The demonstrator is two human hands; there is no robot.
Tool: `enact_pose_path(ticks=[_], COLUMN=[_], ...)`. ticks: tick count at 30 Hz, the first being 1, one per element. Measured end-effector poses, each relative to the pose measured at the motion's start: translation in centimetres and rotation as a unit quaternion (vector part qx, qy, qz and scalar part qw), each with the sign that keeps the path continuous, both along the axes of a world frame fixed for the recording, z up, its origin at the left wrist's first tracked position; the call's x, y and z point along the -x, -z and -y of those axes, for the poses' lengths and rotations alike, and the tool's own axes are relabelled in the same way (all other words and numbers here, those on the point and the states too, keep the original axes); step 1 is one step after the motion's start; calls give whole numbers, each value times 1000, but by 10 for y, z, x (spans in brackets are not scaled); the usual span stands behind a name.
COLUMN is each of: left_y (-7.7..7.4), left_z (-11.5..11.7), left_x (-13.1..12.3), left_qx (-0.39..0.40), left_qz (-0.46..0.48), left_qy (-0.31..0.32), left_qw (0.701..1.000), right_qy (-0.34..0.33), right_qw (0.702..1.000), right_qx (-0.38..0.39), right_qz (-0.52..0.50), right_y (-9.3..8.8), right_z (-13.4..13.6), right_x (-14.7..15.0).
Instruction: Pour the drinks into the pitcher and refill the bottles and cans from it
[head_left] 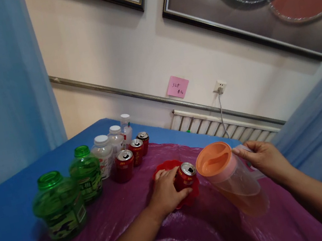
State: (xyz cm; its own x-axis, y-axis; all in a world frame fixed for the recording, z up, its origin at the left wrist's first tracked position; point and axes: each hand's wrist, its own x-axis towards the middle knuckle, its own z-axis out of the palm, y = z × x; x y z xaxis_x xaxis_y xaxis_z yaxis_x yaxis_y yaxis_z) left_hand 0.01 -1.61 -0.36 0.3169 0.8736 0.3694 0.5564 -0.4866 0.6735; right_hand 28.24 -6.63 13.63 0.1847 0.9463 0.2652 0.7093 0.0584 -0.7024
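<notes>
My left hand [165,192] is wrapped round a red drink can [186,176] with an opened top. Under the can lies a red scalloped dish [169,164], partly hidden by my hand. My right hand [265,157] grips the handle of a clear plastic pitcher [238,190] with an orange lid [214,159]. The pitcher tilts toward the can and holds an amber liquid in its lower part. Its lid is close beside the can's top; I cannot tell whether they touch, and no stream of liquid shows.
Left of my hands stand several red cans [124,166], white-capped clear bottles [104,157] and two open green bottles [60,209], [85,173]. Purple plastic sheeting [111,229] covers part of the blue table [9,197]. A radiator [199,124] is behind; blue curtains hang at both sides.
</notes>
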Motion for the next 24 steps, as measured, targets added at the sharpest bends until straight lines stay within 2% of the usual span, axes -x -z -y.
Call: enact_pose_path(ticks=[10,16,24], left_y=[3,-1,-1], left_z=[-1,1,1], left_x=[0,0,1], left_qx=[1,4,5], left_qz=[-7,3,0], left_qy=[-5,14,5], left_qw=[1000,1000,1000], right_qy=[4,4,-1], right_qw=[1000,1000,1000], right_qx=[11,8,3], right_qz=[3,2,7], right_y=[0,1,1], right_z=[-1,-1,-1], right_x=[-1,1,1])
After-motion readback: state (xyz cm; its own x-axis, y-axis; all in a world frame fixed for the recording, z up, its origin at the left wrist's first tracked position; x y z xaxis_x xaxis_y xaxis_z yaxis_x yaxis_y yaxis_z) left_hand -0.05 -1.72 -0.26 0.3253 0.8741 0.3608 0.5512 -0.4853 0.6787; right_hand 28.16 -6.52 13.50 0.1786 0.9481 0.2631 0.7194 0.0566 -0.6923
